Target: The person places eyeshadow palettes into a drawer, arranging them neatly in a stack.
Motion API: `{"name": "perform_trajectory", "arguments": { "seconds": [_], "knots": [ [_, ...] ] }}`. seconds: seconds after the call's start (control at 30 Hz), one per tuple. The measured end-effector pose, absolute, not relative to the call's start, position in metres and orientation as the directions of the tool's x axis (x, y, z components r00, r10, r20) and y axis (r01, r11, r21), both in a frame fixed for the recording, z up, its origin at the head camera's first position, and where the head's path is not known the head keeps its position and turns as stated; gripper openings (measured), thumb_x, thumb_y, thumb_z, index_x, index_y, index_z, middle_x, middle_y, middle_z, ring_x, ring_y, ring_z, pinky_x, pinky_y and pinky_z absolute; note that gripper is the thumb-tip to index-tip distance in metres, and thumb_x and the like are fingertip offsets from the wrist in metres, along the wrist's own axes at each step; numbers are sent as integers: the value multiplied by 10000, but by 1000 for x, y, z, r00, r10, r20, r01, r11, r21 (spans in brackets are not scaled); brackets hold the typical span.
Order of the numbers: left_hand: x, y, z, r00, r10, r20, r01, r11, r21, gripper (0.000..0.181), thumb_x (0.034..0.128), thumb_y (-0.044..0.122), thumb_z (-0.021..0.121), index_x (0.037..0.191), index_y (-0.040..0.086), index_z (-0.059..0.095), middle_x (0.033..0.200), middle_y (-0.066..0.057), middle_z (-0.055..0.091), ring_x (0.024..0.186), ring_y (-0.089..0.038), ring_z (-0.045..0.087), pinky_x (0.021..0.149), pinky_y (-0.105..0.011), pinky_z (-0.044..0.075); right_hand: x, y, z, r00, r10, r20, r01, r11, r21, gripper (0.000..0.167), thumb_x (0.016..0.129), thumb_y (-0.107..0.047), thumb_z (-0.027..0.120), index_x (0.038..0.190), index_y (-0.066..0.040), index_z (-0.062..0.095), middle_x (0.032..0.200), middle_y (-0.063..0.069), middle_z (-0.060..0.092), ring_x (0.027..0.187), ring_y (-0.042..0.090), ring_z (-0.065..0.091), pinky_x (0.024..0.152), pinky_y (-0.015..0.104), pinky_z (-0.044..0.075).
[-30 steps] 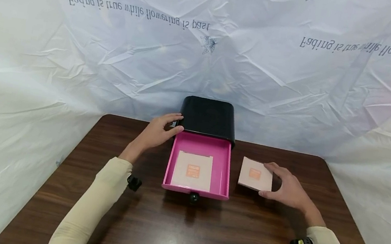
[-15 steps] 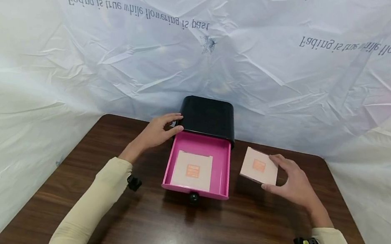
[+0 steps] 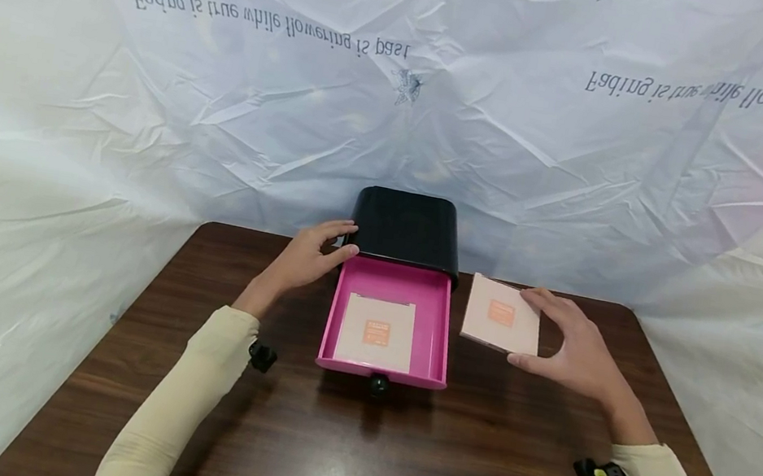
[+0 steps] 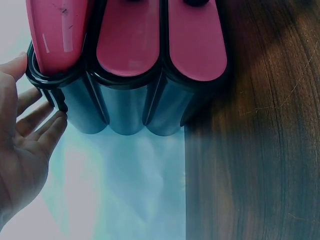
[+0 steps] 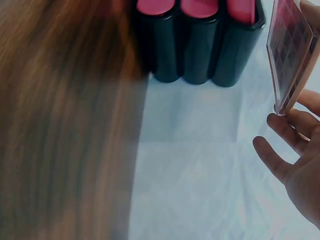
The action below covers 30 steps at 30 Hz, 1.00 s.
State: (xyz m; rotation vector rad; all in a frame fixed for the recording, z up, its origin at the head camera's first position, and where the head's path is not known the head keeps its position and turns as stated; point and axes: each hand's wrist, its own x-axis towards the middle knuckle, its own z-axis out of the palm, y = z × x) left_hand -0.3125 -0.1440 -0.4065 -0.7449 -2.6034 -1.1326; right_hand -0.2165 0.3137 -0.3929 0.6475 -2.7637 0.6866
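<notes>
Head view: pinches a flat pink case [image 3: 502,315] in the right hand [image 3: 575,353], with the thumb at its 5 o'clock corner and fingers at its 1 o'clock corner. Holds it up off the table [image 3: 336,445], at 10 o'clock from the palm. Shows an orange label [image 3: 501,313] on top. Turned a little, with the far edge facing just past 12 o'clock. Looks nearly square from here, so hard to pick out a long side.

Touches the black cabinet [image 3: 406,229] with the left hand [image 3: 305,255], from its 8 o'clock side, with fingers loose.

Further out, at 9 o'clock from the held case: a pulled-out pink drawer [image 3: 433,311], with a second case [image 3: 376,333] lying flat inside and a black knob [image 3: 378,386] at 6 o'clock.

Right wrist view: shows the underside of the held case, hidden in the head view. Looks dark, with small squares, at 2 o'clock there, seen thin and running from 12 toward 6.

Left wrist view: shows three pink drawer fronts [image 4: 129,40], two more than from above, and fingertips [image 4: 59,116] by the cabinet's edge at 9 o'clock.
</notes>
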Motion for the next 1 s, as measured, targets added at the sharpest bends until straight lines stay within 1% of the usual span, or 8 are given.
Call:
{"name": "perform_trajectory", "arguments": {
  "seconds": [0.13,0.33,0.47,0.63,0.83,1.0],
  "knots": [
    [-312,-144,-407,-850,365,380,526,581,621,564,1014,450,621,1467,117,573,1547,-67,499,1405,-257,491,1087,-454,492,-212,303,-383,-858,-392,330,-501,779,-378,1001,681,-482,930,1539,-226,482,1563,164,446,1402,415,394,993,712,381],
    [-313,-143,-407,-850,368,378,527,580,621,567,1014,450,621,1470,118,570,1550,-69,496,1403,-258,494,1088,-453,491,-206,286,-373,-842,-421,337,-527,772,-354,1020,667,-500,934,1532,-192,490,1548,148,462,1391,384,400,998,691,402],
    [-313,-143,-407,-851,369,373,525,584,619,571,1015,460,616,1475,126,565,1555,-60,491,1418,-252,475,1096,-454,482,-203,274,-371,-839,-435,326,-535,767,-355,1033,680,-529,920,1543,-178,474,1573,162,433,1404,384,385,996,699,404],
    [-312,-143,-407,-855,367,367,519,586,623,575,1014,468,614,1478,132,563,1558,-50,487,1421,-249,471,1102,-453,477,-200,256,-371,-843,-439,310,-531,771,-352,1054,682,-602,890,1543,-160,473,1583,183,417,1409,364,380,1012,696,415],
    [-313,-143,-406,-854,368,368,520,587,621,568,1015,456,618,1474,126,566,1557,-57,488,1386,-258,513,1095,-448,485,-198,232,-369,-833,-460,308,-548,760,-349,1077,663,-645,876,1541,-164,478,1576,153,436,1403,341,393,1034,673,425],
    [-314,-143,-407,-855,365,369,519,592,617,565,1014,451,620,1472,124,568,1555,-62,490,1390,-260,508,1095,-449,485,-199,213,-369,-817,-486,311,-574,738,-356,1070,669,-654,865,1542,-172,477,1577,132,438,1406,326,394,1040,654,438]
  ]
}}
